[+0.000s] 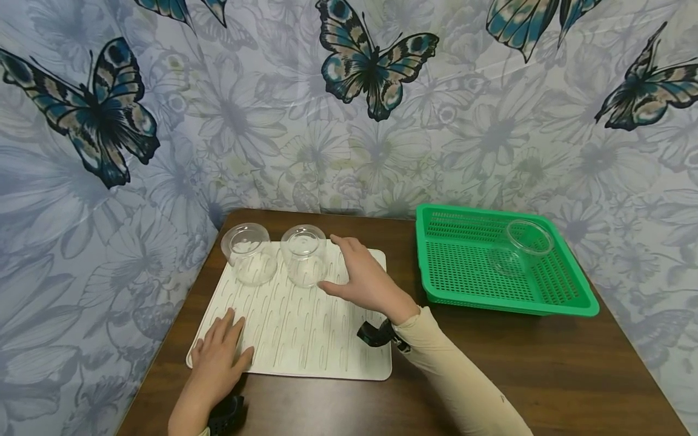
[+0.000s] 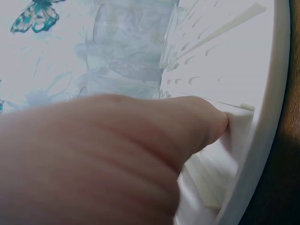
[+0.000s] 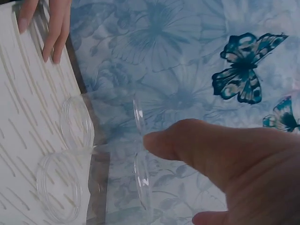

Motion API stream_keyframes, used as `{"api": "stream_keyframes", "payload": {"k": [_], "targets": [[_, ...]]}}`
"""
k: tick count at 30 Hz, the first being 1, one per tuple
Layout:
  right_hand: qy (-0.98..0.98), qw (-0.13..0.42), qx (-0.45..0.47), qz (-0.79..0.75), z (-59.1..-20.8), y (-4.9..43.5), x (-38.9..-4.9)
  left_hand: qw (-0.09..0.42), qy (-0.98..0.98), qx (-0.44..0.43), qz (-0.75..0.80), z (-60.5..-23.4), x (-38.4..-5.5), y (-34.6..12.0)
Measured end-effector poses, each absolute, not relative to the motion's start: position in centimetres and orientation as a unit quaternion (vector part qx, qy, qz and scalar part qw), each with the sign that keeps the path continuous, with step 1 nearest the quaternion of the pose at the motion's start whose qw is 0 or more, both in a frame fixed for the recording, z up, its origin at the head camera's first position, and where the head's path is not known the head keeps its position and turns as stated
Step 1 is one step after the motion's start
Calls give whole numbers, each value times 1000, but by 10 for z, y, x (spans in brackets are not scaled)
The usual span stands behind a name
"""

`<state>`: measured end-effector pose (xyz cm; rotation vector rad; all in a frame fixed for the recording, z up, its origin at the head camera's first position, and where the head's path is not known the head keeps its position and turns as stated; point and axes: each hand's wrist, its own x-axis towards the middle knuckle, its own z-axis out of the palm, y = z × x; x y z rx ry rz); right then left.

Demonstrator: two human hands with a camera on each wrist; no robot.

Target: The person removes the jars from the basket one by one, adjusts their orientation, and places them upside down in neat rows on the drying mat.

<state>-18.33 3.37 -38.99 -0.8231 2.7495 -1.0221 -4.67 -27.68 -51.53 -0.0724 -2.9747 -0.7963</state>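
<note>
Two clear cups stand side by side at the back of a white ridged mat (image 1: 311, 339), the left cup (image 1: 249, 257) close to the right cup (image 1: 304, 257). Just right of the right cup is my right hand (image 1: 371, 281), thumb and fingers spread apart around its side. In the right wrist view, the thumb (image 3: 187, 143) overlaps the upper ends of both cups. My left hand (image 1: 218, 354) rests on the mat's front left corner with its fingers extended; its thumb (image 2: 187, 119) lies near the mat's edge in the left wrist view.
A green perforated basket (image 1: 507, 306) sits at the right back of the brown wooden table (image 1: 491, 351). Inside it is another clear cup (image 1: 520, 248). Behind the table hangs a cloth (image 1: 245, 145) printed with flowers and butterflies.
</note>
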Motion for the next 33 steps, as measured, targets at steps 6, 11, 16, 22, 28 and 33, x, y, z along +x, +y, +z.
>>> {"api": "stream_keyframes", "payload": {"k": [6, 11, 16, 22, 28, 33], "targets": [[888, -9, -272, -372, -385, 53, -161, 4, -967, -20, -254, -513, -49, -277], [872, -56, -251, -417, -378, 64, -148, -4, -967, -19, -254, -512, -50, -276], [854, -106, -217, -461, -372, 77, -143, -3, -966, -17, -258, -514, -50, -276], [840, -149, -170, -492, -366, 100, -147, -3, -966, -19, -258, -513, -49, -275], [832, -191, -96, -512, -362, 129, -158, 4, -966, -21, -258, -514, -48, -276], [824, -251, -24, -507, -353, 156, -167, 15, -965, -25, -261, -516, -47, -277]]}}
